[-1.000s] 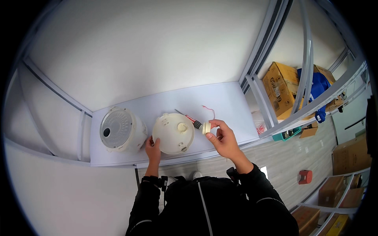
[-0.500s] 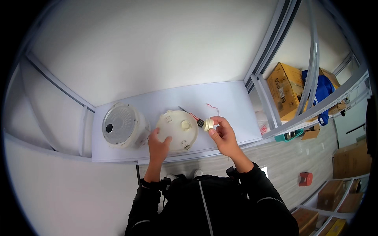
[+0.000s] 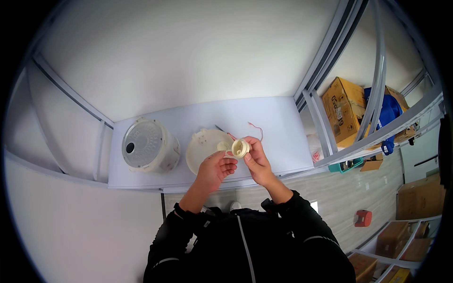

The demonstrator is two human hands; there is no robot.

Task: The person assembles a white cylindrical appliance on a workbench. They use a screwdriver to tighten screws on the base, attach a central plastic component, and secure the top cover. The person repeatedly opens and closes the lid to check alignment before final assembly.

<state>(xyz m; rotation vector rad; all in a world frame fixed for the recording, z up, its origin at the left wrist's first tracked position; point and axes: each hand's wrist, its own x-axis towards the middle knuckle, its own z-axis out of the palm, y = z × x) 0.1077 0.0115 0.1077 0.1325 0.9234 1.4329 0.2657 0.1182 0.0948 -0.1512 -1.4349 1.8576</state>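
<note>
My right hand grips a cream round plastic cap between thumb and fingers, its hollow, ribbed inside facing up. At the cap's left side is my left hand, palm partly turned up, thumb and forefinger closed together and the other fingers curled; anything between those fingertips is too small to make out. Below and behind the hands lies a cream round plastic lid on the white table, partly covered by my left hand. A dark, thin-tipped tool pokes out beyond the lid, its rest mostly hidden.
A white drum-shaped housing with a grey perforated top stands on the table at the left. A thin red wire lies behind my right hand. Metal shelving at the right holds cardboard boxes; a red stool is on the floor.
My left hand has left the lid and come right to the cap. My right hand has brought the cap slightly left and turned its hollow side up.
</note>
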